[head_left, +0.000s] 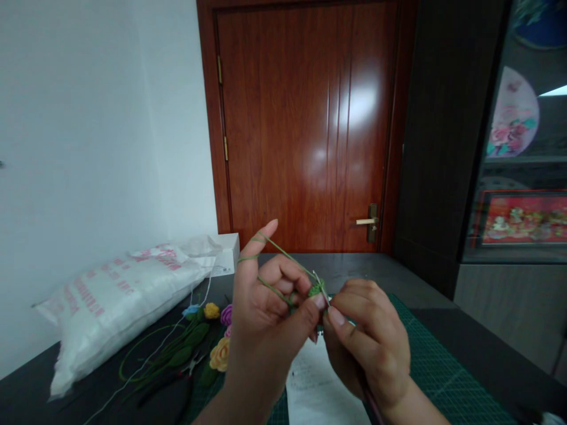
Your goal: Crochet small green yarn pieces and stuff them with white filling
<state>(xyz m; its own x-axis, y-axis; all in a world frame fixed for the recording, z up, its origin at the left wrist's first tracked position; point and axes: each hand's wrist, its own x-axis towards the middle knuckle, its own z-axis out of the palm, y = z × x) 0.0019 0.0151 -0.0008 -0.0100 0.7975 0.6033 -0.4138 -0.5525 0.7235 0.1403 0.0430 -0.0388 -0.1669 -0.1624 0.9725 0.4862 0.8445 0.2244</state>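
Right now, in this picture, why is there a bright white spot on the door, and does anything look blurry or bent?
In the head view, the white glare on the door is light bouncing off its shiny wood. The small green crochet piece between the left hand and right hand looks soft, so its stitches are hard to see. The table edges look slanted too.
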